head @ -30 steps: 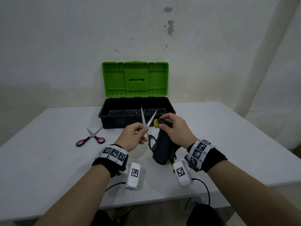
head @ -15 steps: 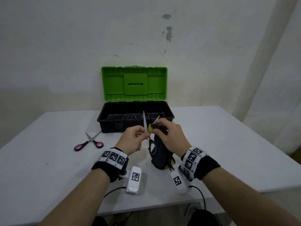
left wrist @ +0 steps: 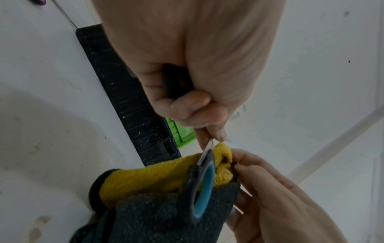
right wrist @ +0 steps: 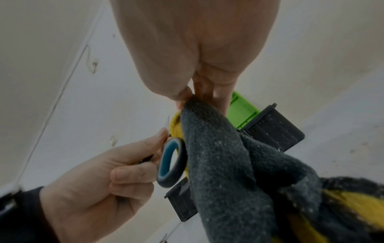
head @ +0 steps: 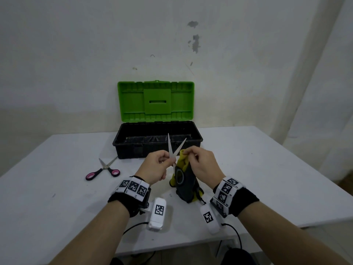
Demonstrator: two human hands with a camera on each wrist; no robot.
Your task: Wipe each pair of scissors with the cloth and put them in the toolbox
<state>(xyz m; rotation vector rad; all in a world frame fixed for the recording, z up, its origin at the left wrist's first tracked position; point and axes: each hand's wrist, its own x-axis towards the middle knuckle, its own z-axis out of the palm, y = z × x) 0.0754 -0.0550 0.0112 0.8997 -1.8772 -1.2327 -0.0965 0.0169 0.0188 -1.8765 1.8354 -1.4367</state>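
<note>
My left hand (head: 163, 160) grips a pair of scissors (head: 172, 150) with grey and blue handles (left wrist: 202, 189), holding one handle loop in its curled fingers. The two blades point up, spread in a V, in front of the toolbox (head: 122, 144). My right hand (head: 188, 154) pinches a yellow and dark grey cloth (head: 188, 186) against the lower part of the right blade. The cloth (right wrist: 218, 156) hangs down to the table. The free handle loop (right wrist: 171, 164) lies against the cloth. The black toolbox stands open with its green lid (head: 155, 101) upright.
A second pair of scissors (head: 104, 170) with pink and black handles lies on the white table (head: 267, 178), left of the toolbox. A wall stands close behind the table. The table's front edge runs just under my wrists.
The blades drew nearly together half a second ago and are spread wide again now. My right hand stays at the right blade with the cloth. Both hands remain in the same spot.
</note>
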